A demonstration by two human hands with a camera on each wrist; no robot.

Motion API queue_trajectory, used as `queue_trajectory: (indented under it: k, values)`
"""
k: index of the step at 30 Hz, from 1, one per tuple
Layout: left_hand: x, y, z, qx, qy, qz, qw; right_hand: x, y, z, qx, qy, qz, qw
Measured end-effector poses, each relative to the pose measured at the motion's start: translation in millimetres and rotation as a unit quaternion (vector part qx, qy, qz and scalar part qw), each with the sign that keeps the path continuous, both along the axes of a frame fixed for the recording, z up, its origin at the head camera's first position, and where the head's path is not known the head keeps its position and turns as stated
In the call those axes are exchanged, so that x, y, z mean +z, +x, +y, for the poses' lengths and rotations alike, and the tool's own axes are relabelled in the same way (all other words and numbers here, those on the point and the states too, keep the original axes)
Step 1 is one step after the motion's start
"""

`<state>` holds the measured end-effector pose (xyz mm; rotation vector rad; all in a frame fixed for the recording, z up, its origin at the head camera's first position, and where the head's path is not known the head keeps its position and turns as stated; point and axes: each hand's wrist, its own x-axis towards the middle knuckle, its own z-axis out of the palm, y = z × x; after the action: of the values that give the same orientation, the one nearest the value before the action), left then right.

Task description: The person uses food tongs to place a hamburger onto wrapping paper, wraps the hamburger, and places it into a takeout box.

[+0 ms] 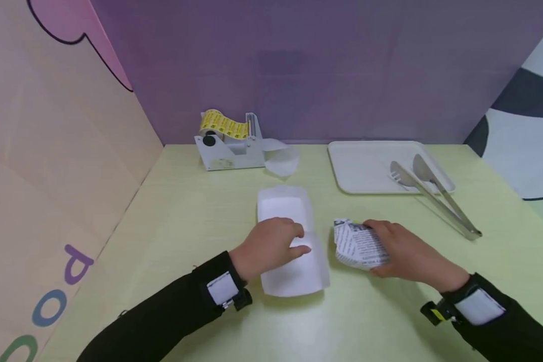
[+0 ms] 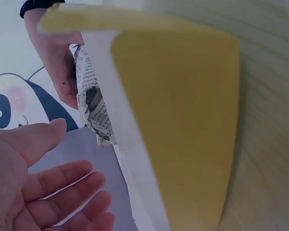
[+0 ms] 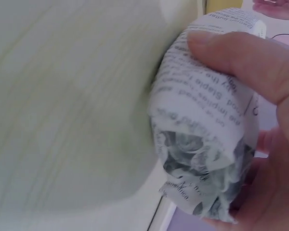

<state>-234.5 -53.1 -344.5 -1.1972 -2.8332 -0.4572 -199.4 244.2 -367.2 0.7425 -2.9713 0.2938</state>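
Note:
An unfolded white paper food box (image 1: 294,274) lies on the table in front of me; its outer side looks yellow-brown in the left wrist view. My left hand (image 1: 271,246) hovers over the box with thumb and fingers apart and nothing between them. To the right of the box, my right hand (image 1: 404,251) grips a bundle wrapped in newsprint paper (image 1: 358,245). In the right wrist view the thumb presses on the printed wrap (image 3: 197,96), and crumpled folds show at one end. What the paper encloses is hidden.
A label dispenser (image 1: 235,151) with a yellow sticker roll stands at the back, a pale backing strip (image 1: 282,160) trailing from it. At the back right, metal tongs (image 1: 448,206) rest partly on a white tray (image 1: 362,166). Walls border the table behind and at the left.

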Motion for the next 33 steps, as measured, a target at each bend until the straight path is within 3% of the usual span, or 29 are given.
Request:
queue_trajectory:
  k: [8,12,15,17,19,21,25,28,33]
  values:
    - [2.6,-3.8,-2,-0.004,0.028,-0.009,0.9996,-7.1,-6.7,-6,0.023,-0.025,0.051,0.998]
    - [13.1,0.6,-12,-0.009,0.096,0.028,0.9949,12.4,-8.1,-26,0.039,-0.036,0.080,0.995]
    - [25.0,8.6,-24,-0.018,0.149,0.069,0.9863,33.3,-5.6,-53,0.084,-0.043,0.114,0.989]
    - [32.0,14.3,-33,-0.022,0.158,0.074,0.9843,42.5,-3.8,-73,0.116,-0.038,0.130,0.984]
    - [37.6,19.7,-43,-0.012,0.146,0.046,0.9882,46.4,-2.4,-91,0.138,-0.031,0.131,0.981]
    - [41.1,23.7,-53,0.003,0.125,-0.009,0.9921,45.3,-1.7,-106,0.146,-0.026,0.115,0.982]
    - [37.4,23.0,-65,0.000,0.088,-0.100,0.9911,32.5,-2.9,-119,0.137,-0.026,0.057,0.989]
    - [29.1,20.3,-66,-0.013,0.059,-0.118,0.9911,21.8,-4.6,-123,0.130,-0.038,0.016,0.991]
    - [16.9,16.8,-55,0.025,0.013,-0.138,0.9900,9.9,-9.2,-127,0.121,-0.045,-0.023,0.991]
